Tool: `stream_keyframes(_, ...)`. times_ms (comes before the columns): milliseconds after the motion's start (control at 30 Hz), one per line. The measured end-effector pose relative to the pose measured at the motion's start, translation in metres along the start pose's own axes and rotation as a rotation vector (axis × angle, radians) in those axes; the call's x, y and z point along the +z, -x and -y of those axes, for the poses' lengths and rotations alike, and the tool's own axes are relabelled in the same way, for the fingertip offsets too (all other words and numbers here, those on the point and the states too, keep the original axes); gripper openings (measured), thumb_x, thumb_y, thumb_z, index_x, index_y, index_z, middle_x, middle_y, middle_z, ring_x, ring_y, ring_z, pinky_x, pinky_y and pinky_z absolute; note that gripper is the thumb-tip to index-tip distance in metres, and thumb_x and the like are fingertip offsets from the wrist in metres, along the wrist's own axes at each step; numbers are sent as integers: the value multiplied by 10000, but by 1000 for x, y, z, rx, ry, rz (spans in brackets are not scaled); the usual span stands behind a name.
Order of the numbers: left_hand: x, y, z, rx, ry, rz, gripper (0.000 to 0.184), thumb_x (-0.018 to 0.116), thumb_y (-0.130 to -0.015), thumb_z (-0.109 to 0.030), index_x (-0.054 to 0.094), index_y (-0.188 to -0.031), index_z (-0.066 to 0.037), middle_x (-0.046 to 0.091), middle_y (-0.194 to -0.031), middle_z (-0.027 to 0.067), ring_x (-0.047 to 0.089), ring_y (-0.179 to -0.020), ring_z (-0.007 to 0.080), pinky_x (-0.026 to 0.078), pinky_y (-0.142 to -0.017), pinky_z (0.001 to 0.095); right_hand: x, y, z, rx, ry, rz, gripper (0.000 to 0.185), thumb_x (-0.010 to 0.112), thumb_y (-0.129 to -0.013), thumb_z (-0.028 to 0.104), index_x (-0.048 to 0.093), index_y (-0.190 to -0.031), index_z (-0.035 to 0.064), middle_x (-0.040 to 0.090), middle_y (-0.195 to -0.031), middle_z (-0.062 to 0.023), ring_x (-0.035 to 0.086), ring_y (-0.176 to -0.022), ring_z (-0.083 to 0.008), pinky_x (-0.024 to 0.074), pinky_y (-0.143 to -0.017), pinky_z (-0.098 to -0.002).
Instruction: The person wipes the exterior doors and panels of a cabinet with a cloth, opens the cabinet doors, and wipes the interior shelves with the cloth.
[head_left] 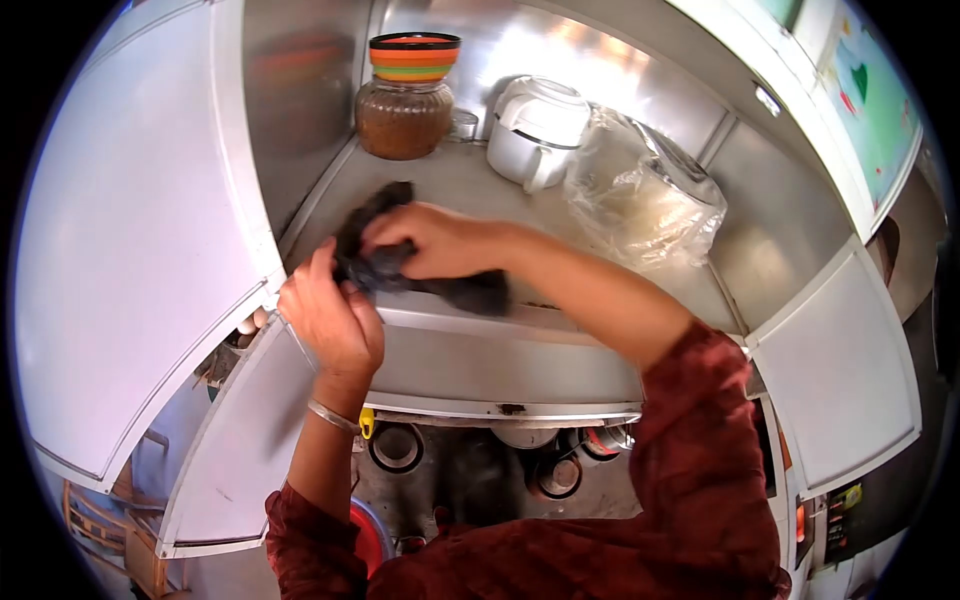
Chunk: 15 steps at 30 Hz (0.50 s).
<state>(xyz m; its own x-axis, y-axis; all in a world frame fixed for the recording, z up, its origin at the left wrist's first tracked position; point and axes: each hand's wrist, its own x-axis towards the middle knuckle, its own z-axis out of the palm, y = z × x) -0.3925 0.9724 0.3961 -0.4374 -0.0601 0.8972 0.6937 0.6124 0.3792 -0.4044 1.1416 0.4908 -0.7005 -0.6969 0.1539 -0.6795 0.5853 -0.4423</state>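
Note:
A dark grey-black cloth (478,293) is bunched up over the front left part of a metal cabinet shelf (480,215). My right hand (430,240), slightly blurred, is closed around the middle of the cloth, and one end hangs loose to the right. Beside it, at the shelf's front left corner, my left hand (335,315) has its thumb and curled fingers against the cloth's left side. Part of its grip is hidden behind the hand. A ring-like bracelet (333,416) circles my left wrist.
Behind the cloth stand a ribbed glass jar (403,120) with stacked coloured bowls (414,57) on top, a white lidded pot (538,130) and a plastic-wrapped container (650,195). Open white doors (140,230) flank the cabinet. Pots (396,447) and a red basin (368,535) sit below.

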Motion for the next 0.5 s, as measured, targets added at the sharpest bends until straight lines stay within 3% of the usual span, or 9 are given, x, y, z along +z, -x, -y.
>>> stream_keyframes(67,-1,1,2,19,37,-12,502,496,-721,-37,514,-1222,-20,536,-1003,152,449,-906,337,322,-831,440,8,-20,-11,-28,-125,-67,393,564,-707,-7,621,-1095,-31,609,-1147,-170,571,-1083,-288,438,-942,-351)
stream_keyframes(167,-4,0,0,-13,32,46,499,511,-730,-35,501,-1228,-3,539,-983,160,461,-896,335,330,-822,442,9,21,-33,86,175,-242,464,588,-748,0,540,-1210,-25,523,-1281,-194,523,-1139,-340,418,-989,-376)
stream_keyframes(233,-9,-1,4,9,44,62,486,519,-743,-28,500,-1228,-3,539,-987,163,466,-889,341,331,-817,445,-17,75,-59,180,199,-107,484,577,-746,-31,522,-1226,-11,484,-1323,-199,479,-1207,-343,372,-1050,-370)
stream_keyframes(267,-10,-1,5,18,38,71,472,511,-761,-40,495,-1232,-1,538,-975,158,465,-881,332,332,-812,440,-36,101,-12,388,126,-52,496,559,-709,-77,529,-1201,-16,498,-1304,-191,474,-1220,-335,364,-1050,-368)
stream_keyframes(300,-10,0,6,23,34,78,459,503,-780,-52,491,-1236,1,537,-963,153,464,-873,323,333,-806,434,-41,137,-38,341,166,-74,528,543,-673,-102,533,-1194,-16,504,-1302,-177,473,-1225,-328,361,-1047,-360)
stream_keyframes(400,-12,-6,2,72,53,40,435,491,-817,-88,485,-1242,4,533,-960,149,456,-869,314,326,-798,432,-46,172,-30,561,99,-122,551,523,-657,-106,549,-1200,-15,507,-1278,-180,478,-1214,-326,353,-1046,-356)
stream_keyframes(500,-11,-1,1,75,63,49,456,501,-826,-147,484,-1259,-6,529,-1030,143,445,-888,306,315,-804,429,-39,123,-43,436,182,-115,519,536,-677,-82,564,-1190,-13,492,-1291,-183,464,-1223,-331,348,-1049,-364)
